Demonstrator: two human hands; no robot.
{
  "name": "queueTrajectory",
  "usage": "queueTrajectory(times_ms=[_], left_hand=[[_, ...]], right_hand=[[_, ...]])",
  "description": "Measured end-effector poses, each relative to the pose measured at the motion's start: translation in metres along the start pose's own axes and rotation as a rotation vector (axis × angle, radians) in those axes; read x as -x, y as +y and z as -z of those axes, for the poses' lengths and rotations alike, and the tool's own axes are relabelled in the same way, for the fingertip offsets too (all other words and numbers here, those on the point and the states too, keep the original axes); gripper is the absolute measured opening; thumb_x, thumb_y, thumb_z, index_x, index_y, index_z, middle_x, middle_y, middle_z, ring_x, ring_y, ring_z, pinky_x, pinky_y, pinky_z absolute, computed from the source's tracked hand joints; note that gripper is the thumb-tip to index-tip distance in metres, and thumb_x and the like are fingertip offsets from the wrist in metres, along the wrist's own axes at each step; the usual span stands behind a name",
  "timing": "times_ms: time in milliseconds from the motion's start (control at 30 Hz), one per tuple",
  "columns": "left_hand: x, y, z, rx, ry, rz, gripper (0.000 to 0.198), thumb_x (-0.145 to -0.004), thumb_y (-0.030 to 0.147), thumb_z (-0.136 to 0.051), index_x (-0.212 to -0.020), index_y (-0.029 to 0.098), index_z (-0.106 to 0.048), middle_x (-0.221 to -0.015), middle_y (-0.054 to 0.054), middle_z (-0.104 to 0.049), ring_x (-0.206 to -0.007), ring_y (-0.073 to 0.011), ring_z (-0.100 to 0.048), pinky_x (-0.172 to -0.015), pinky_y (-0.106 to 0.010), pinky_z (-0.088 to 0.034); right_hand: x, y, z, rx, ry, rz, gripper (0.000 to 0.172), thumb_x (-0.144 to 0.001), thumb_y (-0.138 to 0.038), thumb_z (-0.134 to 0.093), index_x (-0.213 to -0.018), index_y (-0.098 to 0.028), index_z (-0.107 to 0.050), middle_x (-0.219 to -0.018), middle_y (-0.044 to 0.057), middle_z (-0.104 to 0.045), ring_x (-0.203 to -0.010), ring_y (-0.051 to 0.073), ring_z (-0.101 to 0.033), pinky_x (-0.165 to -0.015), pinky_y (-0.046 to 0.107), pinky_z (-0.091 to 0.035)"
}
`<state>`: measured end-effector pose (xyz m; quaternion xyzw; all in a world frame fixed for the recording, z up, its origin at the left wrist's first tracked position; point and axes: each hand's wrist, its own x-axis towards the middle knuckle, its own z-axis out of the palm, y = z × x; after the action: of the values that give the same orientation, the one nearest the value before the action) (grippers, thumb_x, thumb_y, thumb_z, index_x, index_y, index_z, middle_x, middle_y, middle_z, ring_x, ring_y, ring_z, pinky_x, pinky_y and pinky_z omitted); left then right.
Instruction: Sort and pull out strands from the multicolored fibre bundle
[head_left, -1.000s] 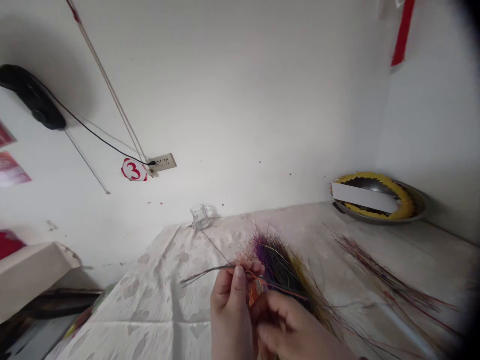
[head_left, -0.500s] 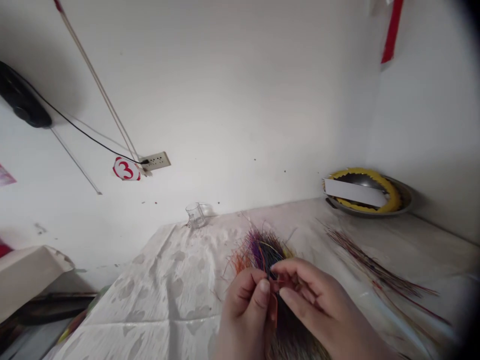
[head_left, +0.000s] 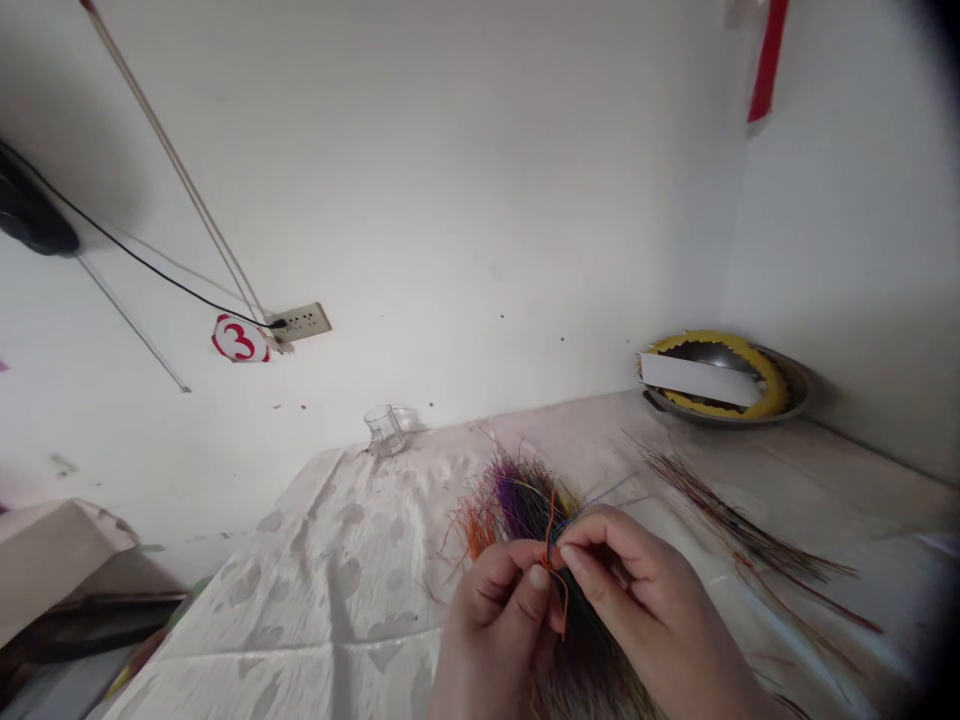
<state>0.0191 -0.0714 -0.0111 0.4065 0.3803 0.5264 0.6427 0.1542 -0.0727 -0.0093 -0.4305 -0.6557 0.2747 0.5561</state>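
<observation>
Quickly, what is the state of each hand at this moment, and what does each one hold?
Left hand: closed, pinching an orange thread against a bundle of coloured strands.
Right hand: closed, pinching the same thread at the bundle.

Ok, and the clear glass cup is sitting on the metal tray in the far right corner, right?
No, the head view shows the clear glass cup standing against the wall by the far corner of the patterned cloth, well left of the metal tray. The tray is in the far right corner, as you said.
</observation>
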Motion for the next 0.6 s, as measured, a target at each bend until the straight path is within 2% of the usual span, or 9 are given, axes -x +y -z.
queueTrajectory(times_ms=[167, 300, 433, 600], left_hand=[[-0.003, -0.001, 0.004, -0.034, 0.054, -0.128, 0.033, -0.061, 0.046, -0.081, -0.068, 0.016, -0.067, -0.047, 0.005, -0.047, -0.045, -0.0063, -0.037, -0.044, -0.018, -0.028], [-0.004, -0.003, 0.006, 0.01, 0.084, -0.197, 0.032, -0.061, 0.043, -0.082, -0.064, 0.016, -0.065, -0.053, 0.003, -0.053, -0.052, -0.009, -0.044, -0.051, -0.02, -0.037], [-0.005, -0.008, 0.007, -0.003, 0.093, -0.245, 0.027, -0.065, 0.039, -0.081, -0.067, 0.017, -0.066, -0.059, 0.001, -0.057, -0.057, -0.0105, -0.049, -0.054, -0.02, -0.04], [-0.008, -0.011, 0.01, -0.033, 0.12, -0.27, 0.03, -0.064, 0.041, -0.08, -0.065, 0.017, -0.063, -0.059, 0.0, -0.059, -0.055, -0.0121, -0.05, -0.054, -0.023, -0.043]], right_hand=[[0.002, 0.003, -0.003, 0.086, -0.025, 0.075, 0.019, -0.092, -0.023, -0.046, -0.075, -0.022, -0.055, -0.068, 0.0, -0.059, -0.063, 0.015, -0.057, -0.057, 0.026, -0.046], [0.004, 0.004, -0.006, 0.186, -0.056, 0.16, 0.018, -0.091, -0.018, -0.046, -0.076, -0.022, -0.055, -0.07, 0.0, -0.058, -0.064, 0.015, -0.056, -0.058, 0.027, -0.044], [0.005, 0.004, -0.008, 0.232, -0.083, 0.159, 0.017, -0.09, -0.015, -0.046, -0.076, -0.022, -0.055, -0.071, 0.001, -0.059, -0.063, 0.016, -0.057, -0.056, 0.027, -0.045], [0.006, 0.006, -0.013, 0.217, -0.071, 0.16, 0.015, -0.087, -0.013, -0.047, -0.079, -0.023, -0.055, -0.074, 0.001, -0.061, -0.064, 0.016, -0.059, -0.055, 0.026, -0.045]])
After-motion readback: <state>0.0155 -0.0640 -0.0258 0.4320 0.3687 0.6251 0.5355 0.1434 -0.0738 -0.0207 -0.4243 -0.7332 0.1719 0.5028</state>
